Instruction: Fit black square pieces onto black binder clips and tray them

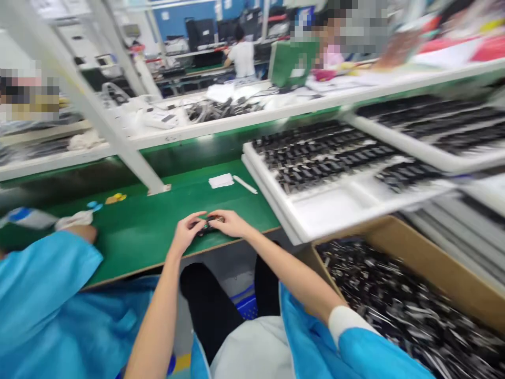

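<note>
Near the front edge of the green bench [158,231], a small dark object [205,227] with a tiny green spot is held between both hands. My left hand [187,231] grips its left side, fingers bent round it. On the other side, my right hand [229,223] pinches its right end with thumb and fingers. The fingers cover much of the object, so its exact shape cannot be made out. Beyond the hands lie a white paper pad [221,181] and a thin white stick [245,185].
White trays [327,213] with rows of dark parts stand at the right, above a cardboard box [398,237] full of dark pieces. A person in a blue sleeve [51,263] sits close on the left. A white post [130,158] meets the bench ahead.
</note>
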`<action>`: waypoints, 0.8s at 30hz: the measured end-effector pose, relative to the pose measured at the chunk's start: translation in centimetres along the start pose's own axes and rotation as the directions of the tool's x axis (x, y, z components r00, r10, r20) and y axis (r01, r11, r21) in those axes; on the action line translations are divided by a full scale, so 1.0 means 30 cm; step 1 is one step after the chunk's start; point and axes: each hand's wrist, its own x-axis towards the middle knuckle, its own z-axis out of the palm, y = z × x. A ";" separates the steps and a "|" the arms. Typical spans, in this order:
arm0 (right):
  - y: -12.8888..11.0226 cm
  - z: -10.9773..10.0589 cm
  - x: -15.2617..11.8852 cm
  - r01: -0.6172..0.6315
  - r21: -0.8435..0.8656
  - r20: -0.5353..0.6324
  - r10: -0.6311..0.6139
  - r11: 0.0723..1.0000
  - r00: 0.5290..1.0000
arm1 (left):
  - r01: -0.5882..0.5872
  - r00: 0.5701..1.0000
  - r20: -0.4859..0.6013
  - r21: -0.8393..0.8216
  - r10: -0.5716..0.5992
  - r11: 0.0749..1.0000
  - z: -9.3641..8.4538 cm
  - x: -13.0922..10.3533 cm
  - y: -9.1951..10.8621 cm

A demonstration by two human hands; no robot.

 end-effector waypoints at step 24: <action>-0.210 -1.211 -0.774 -0.741 -0.476 -0.879 -0.224 0.473 0.421 | -0.109 0.965 -0.260 -0.261 0.039 0.959 -0.021 0.048 -0.022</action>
